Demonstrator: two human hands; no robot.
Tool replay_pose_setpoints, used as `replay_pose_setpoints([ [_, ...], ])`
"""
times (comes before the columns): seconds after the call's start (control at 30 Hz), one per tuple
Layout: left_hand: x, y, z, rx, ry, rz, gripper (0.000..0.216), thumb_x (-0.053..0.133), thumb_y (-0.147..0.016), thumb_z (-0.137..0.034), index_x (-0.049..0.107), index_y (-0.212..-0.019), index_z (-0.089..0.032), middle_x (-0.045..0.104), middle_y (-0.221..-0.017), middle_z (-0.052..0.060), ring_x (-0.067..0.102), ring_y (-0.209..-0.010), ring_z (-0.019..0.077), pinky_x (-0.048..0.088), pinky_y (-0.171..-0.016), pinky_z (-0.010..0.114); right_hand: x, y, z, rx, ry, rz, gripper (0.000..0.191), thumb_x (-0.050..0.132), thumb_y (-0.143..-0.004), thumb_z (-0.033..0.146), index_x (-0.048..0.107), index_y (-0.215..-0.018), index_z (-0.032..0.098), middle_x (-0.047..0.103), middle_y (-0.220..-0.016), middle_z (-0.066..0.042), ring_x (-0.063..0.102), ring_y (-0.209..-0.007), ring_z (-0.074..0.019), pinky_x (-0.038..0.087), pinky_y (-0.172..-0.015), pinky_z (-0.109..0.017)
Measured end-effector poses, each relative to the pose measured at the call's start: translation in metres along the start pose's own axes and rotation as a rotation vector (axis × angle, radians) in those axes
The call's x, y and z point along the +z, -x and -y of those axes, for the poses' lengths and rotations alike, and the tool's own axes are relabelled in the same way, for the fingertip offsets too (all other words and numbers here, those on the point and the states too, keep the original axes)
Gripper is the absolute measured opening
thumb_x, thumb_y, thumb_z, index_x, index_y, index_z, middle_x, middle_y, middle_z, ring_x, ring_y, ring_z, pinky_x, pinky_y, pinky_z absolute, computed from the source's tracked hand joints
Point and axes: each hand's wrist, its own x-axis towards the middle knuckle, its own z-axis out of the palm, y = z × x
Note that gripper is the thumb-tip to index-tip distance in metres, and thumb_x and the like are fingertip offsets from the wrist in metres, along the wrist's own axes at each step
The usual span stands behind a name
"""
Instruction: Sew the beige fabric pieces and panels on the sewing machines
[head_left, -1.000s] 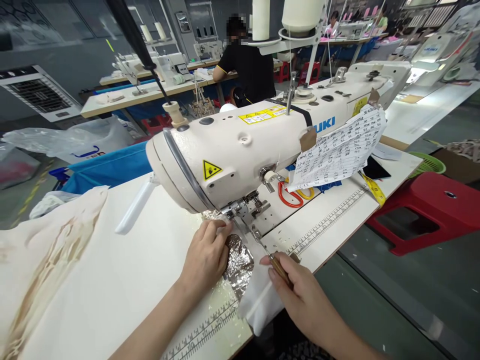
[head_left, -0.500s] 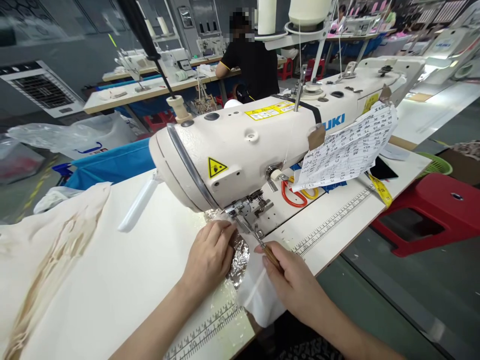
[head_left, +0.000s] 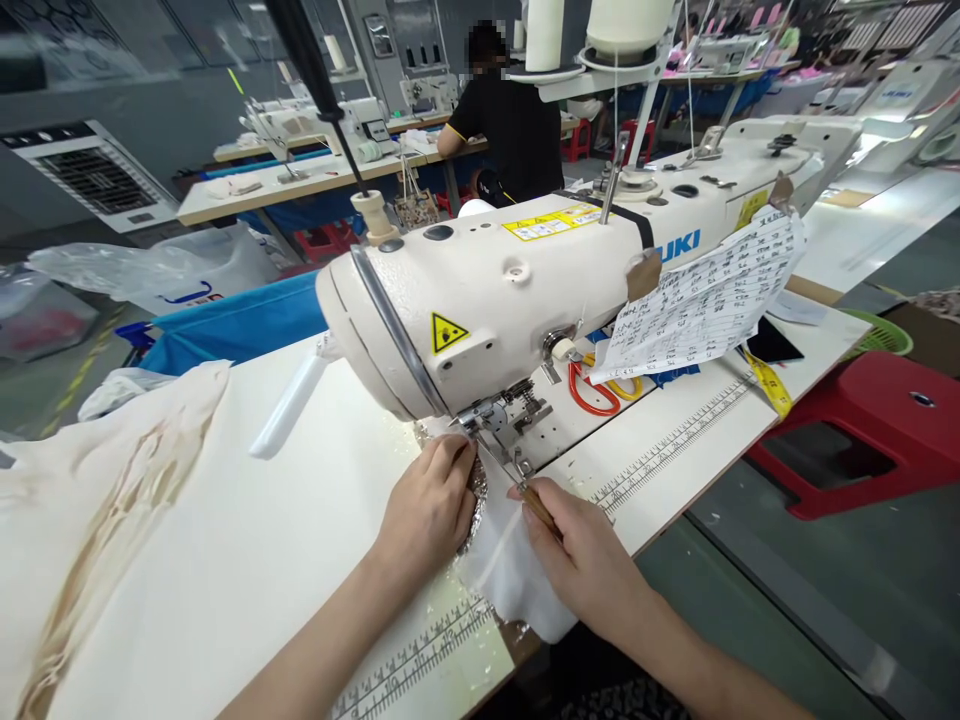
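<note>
My left hand (head_left: pixel 429 500) has its fingers pinched together on silver sequined fabric (head_left: pixel 478 490), close to the presser foot (head_left: pixel 472 420) of a white sewing machine (head_left: pixel 480 270). In my right hand (head_left: pixel 581 545) is an awl (head_left: pixel 541 510), gripped by its wooden handle. Its thin metal shaft points toward the needle area, and I cannot make out where the tip ends. A sheer white cloth (head_left: pixel 506 565) lies beside the sequined fabric and hangs over the table's front edge, partly behind my right hand.
Red-handled scissors (head_left: pixel 592 392) lie behind the needle area, near a handwritten sheet (head_left: pixel 694 300) on the machine. Cream cloth (head_left: pixel 135 480) covers the table's left part. A red stool (head_left: pixel 870 420) stands at right. A person in black (head_left: pixel 510 130) sits ahead.
Less of the sequined fabric shows beside my left hand, and the white cloth has shifted left. Both hands keep their grip. The whole view has shifted slightly.
</note>
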Motion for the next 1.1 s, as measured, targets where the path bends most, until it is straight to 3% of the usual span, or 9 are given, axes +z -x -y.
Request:
replay_pose_setpoints([
  [0.23,0.005,-0.002,0.003,-0.038,0.022,-0.019,0.036,0.041,-0.093,-0.010,0.053,-0.127,-0.011,0.056,-0.112,0.015,0.057,-0.101,0.0263,0.060,-0.084,0.041,0.006,0.007,0.013,-0.297,0.001,0.027,0.029,0.036,-0.097,0.016,0.055,-0.118,0.018,0.070,-0.102,-0.009,0.066,-0.086,-0.0213,0.051,-0.075,-0.031],
  [0.4,0.005,-0.015,0.007,-0.065,-0.093,0.083,0.019,0.044,-0.093,-0.015,0.062,-0.097,-0.017,0.060,-0.093,0.011,0.055,-0.083,0.0243,0.057,-0.065,0.035,0.016,0.007,0.032,-0.495,-0.009,0.003,0.031,0.036,-0.096,0.014,0.054,-0.120,0.015,0.069,-0.092,-0.009,0.063,-0.078,-0.0217,0.052,-0.067,-0.032],
  [0.5,0.004,-0.020,0.007,-0.112,-0.146,0.128,0.024,0.041,-0.094,-0.011,0.061,-0.084,-0.019,0.062,-0.086,0.009,0.054,-0.078,0.0231,0.050,-0.055,0.030,0.021,0.012,0.035,-0.532,0.021,0.001,0.032,0.035,-0.095,0.013,0.053,-0.121,0.015,0.069,-0.092,-0.010,0.064,-0.077,-0.0225,0.051,-0.064,-0.032],
  [0.57,0.005,-0.019,0.010,-0.181,-0.086,0.081,0.024,0.040,-0.098,-0.017,0.062,-0.088,-0.020,0.065,-0.090,0.008,0.057,-0.082,0.0218,0.049,-0.057,0.029,0.021,0.016,0.032,-0.490,0.056,0.000,0.030,0.034,-0.096,0.014,0.054,-0.119,0.015,0.069,-0.090,-0.010,0.065,-0.074,-0.0226,0.049,-0.060,-0.031],
  [0.67,0.008,-0.015,0.018,-0.298,0.132,-0.063,0.026,0.043,-0.100,-0.032,0.064,-0.090,-0.020,0.067,-0.091,0.006,0.062,-0.085,0.0204,0.052,-0.066,0.030,0.015,0.019,0.019,-0.289,0.157,-0.026,0.027,0.033,-0.101,0.018,0.054,-0.117,0.015,0.071,-0.089,-0.009,0.068,-0.071,-0.0228,0.048,-0.060,-0.031],
  [0.77,0.010,-0.013,0.026,-0.370,0.389,-0.093,0.025,0.049,-0.095,-0.034,0.068,-0.088,-0.020,0.068,-0.088,0.005,0.064,-0.084,0.0197,0.053,-0.073,0.032,0.008,0.014,0.004,-0.116,0.313,-0.091,0.028,0.038,-0.103,0.022,0.052,-0.124,0.012,0.073,-0.091,-0.011,0.070,-0.070,-0.0247,0.047,-0.058,-0.031],
  [0.9,0.009,-0.016,0.030,-0.488,0.559,-0.071,0.022,0.055,-0.088,-0.035,0.072,-0.084,-0.022,0.068,-0.085,0.003,0.064,-0.083,0.0204,0.051,-0.073,0.032,0.008,0.000,-0.007,-0.082,0.481,-0.116,0.032,0.038,-0.101,0.016,0.055,-0.127,0.013,0.074,-0.096,-0.012,0.071,-0.073,-0.0249,0.044,-0.054,-0.030],
  [1.1,0.007,-0.017,0.028,-0.597,0.638,-0.044,0.024,0.058,-0.083,-0.041,0.072,-0.080,-0.022,0.067,-0.083,0.003,0.063,-0.083,0.0218,0.049,-0.075,0.034,0.014,-0.013,-0.006,-0.090,0.580,-0.077,0.027,0.045,-0.098,0.014,0.060,-0.121,0.015,0.074,-0.089,-0.008,0.071,-0.071,-0.0226,0.044,-0.051,-0.029],
])
